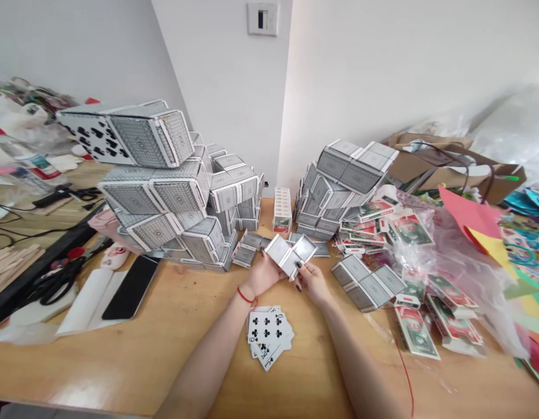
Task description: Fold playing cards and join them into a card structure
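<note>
My left hand, with a red string bracelet at the wrist, grips the left side of some folded playing cards. My right hand, its nails dark, pinches their right side between thumb and fingers. Their edges are bent up, showing white borders and a grey panel. Below my hands a loose fan of playing cards lies face up, a six of clubs on top. Beyond the hands, several folded card pieces rest on the table. A block of joined folded cards lies to the right of my right hand.
Tall stacks of folded-card blocks stand at left and right. A row of card boxes sits between them. Red and green card boxes and plastic wrap crowd the right. A black phone and scissors lie left.
</note>
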`<action>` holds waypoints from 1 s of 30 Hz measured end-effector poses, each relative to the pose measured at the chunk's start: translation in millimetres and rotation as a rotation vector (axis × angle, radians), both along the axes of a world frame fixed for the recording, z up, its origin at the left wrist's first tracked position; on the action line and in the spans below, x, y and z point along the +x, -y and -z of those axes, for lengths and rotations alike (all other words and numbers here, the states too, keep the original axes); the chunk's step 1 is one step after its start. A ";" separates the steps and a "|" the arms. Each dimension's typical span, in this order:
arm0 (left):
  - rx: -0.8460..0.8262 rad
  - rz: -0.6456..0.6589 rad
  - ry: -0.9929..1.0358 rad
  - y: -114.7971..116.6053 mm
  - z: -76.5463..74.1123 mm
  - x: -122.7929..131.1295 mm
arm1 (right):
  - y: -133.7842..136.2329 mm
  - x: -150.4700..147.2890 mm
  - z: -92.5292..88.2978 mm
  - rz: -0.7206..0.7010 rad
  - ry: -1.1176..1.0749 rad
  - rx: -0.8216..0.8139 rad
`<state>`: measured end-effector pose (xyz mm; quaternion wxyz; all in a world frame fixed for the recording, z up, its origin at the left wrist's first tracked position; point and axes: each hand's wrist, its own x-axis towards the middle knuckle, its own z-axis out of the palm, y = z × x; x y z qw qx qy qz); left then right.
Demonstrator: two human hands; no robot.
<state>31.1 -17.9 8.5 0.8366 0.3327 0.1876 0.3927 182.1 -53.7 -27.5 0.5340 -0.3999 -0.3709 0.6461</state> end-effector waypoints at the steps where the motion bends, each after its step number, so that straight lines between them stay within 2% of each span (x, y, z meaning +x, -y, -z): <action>1: -0.020 0.016 0.034 -0.8 -2.6 -2.7 | 0.8 1.8 0.1 -0.054 -0.007 -0.014; 3: -0.143 0.088 0.150 -2.7 -4.9 -7.7 | 2.4 4.2 -0.4 -0.168 -0.034 -0.058; 5: -0.222 0.145 0.170 -4.9 -3.3 -11.1 | 3.2 4.7 -1.3 -0.224 -0.046 -0.094; 7: -0.255 0.158 0.141 -6.9 0.6 -12.8 | 2.5 4.0 -2.3 -0.164 -0.031 -0.108; 11: -0.191 0.128 0.083 -9.6 8.8 -14.8 | -1.6 3.1 -2.5 0.084 0.068 -0.091; 15: -0.126 0.118 -0.006 -10.6 13.6 -17.6 | -3.3 6.4 -1.3 0.126 0.094 -0.013; 17: -0.125 0.056 -0.030 -11.8 14.9 -18.6 | -1.0 8.5 -3.4 0.071 0.106 0.016; 19: -0.133 -0.041 -0.023 -13.8 16.0 -19.1 | 3.9 8.5 -9.2 -0.052 0.200 0.050; 22: -0.143 -0.158 -0.024 -17.3 17.4 -19.6 | 14.9 0.7 -23.2 -0.338 0.532 0.189; 24: -0.142 -0.187 -0.045 -18.8 18.5 -19.9 | 22.7 -9.2 -32.1 -0.445 0.793 0.343; 27: -0.134 -0.196 -0.068 -19.2 19.3 -20.0 | 31.7 -24.5 -39.0 -0.557 1.041 0.425; 30: -0.130 -0.201 -0.074 -18.4 18.3 -19.6 | 35.0 -33.1 -37.8 -0.549 1.132 0.410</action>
